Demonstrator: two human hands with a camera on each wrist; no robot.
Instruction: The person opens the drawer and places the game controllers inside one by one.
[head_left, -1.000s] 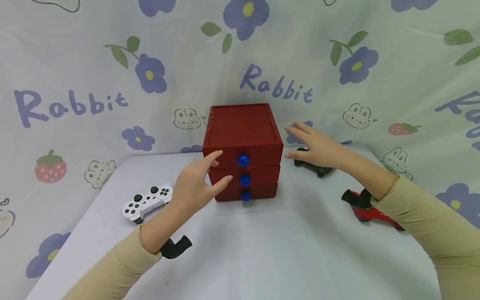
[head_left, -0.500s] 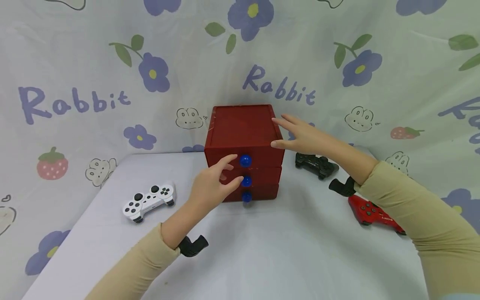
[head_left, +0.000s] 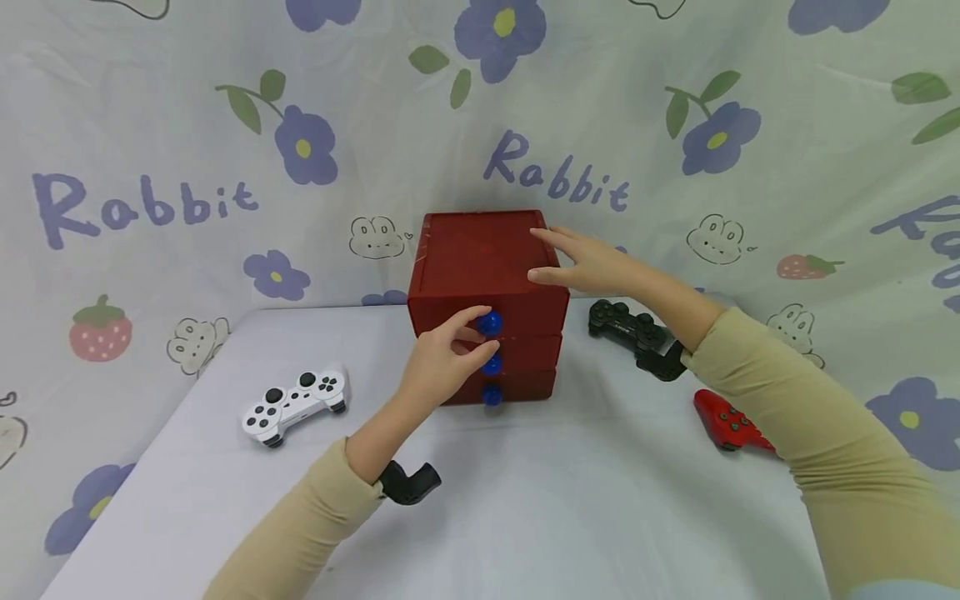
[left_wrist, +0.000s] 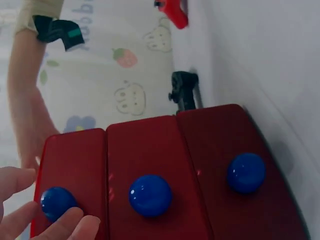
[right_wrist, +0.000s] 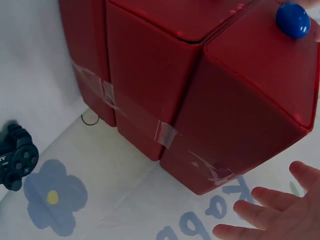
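Note:
A red box (head_left: 487, 250) with three stacked drawers stands at the back of the table, each drawer front bearing a round blue knob. My left hand (head_left: 442, 358) is at the top drawer's knob (head_left: 491, 323), index finger beside it and thumb lower down. In the left wrist view its fingers (left_wrist: 65, 225) lie around that top knob, partly covering it; firm contact cannot be made out. My right hand (head_left: 588, 262) is held over the box's right top edge with fingers spread. The right wrist view shows a gap between that hand (right_wrist: 280, 212) and the box.
A white game controller (head_left: 296, 404) lies on the left of the white table (head_left: 562, 500). To the right lie a black controller (head_left: 626, 325) and a red controller (head_left: 731, 423), the latter partly behind the right sleeve. A patterned cloth (head_left: 375, 133) hangs behind.
My left hand has moved right and up to the top knob, its fingers drawing closer together. My right hand has come left, from beside the box to over its right edge.

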